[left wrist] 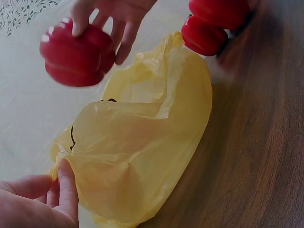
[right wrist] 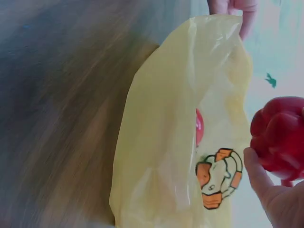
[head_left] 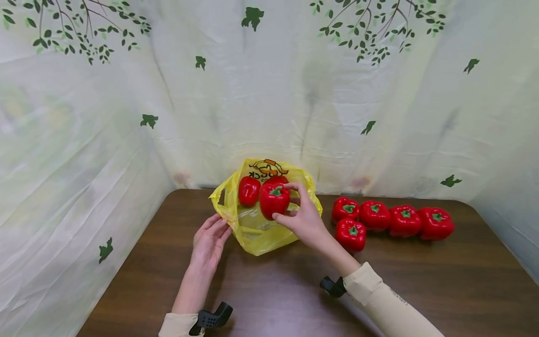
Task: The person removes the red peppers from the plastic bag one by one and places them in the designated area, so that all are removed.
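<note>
A yellow plastic bag (head_left: 263,241) stands with its mouth open on the table, a printed logo on its inner back side. My left hand (head_left: 209,243) pinches the bag's left rim between thumb and fingers, seen closely in the left wrist view. Over the mouth, my right hand (head_left: 306,216) grips a red bell pepper (head_left: 273,202) by its side, green stem showing. Two more red bell peppers lie inside: one (head_left: 249,191) at the left, another (head_left: 278,179) mostly hidden behind the held one. In the right wrist view, the bag's wall covers most of its contents.
Several red bell peppers (head_left: 405,221) line up on the brown wooden table (head_left: 269,299) right of the bag, with one (head_left: 351,235) in front of the row. A pale curtain (head_left: 269,103) with leaf prints hangs behind and at the sides.
</note>
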The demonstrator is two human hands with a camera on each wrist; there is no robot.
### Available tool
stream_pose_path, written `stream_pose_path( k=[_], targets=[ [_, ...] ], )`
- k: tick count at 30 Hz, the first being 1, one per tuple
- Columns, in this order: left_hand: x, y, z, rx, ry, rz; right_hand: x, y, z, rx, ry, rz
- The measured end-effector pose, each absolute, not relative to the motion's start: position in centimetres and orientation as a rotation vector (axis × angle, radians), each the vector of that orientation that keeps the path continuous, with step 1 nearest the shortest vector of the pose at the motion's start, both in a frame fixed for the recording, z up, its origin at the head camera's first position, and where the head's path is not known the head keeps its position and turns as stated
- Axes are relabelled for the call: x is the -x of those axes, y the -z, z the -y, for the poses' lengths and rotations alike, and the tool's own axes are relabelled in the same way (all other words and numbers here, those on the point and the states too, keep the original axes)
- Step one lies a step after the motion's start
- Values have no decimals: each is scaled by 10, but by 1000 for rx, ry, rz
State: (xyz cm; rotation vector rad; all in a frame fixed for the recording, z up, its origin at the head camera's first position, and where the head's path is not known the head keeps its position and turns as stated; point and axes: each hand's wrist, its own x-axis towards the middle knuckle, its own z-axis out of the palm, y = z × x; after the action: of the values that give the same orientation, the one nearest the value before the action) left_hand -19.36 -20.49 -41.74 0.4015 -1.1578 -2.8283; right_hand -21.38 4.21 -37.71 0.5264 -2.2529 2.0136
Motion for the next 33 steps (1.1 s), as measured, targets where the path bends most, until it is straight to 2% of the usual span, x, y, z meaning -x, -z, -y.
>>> stream_pose_path(
  k=[16, 33],
  targets=[
    [192, 421, 203, -435, 2833, 1173, 159, 345, -92, -554, -1997, 2152],
    [194, 421, 203, -429, 2854, 1158, 124, 369, -156, -346, -1908, 2000]
  ],
)
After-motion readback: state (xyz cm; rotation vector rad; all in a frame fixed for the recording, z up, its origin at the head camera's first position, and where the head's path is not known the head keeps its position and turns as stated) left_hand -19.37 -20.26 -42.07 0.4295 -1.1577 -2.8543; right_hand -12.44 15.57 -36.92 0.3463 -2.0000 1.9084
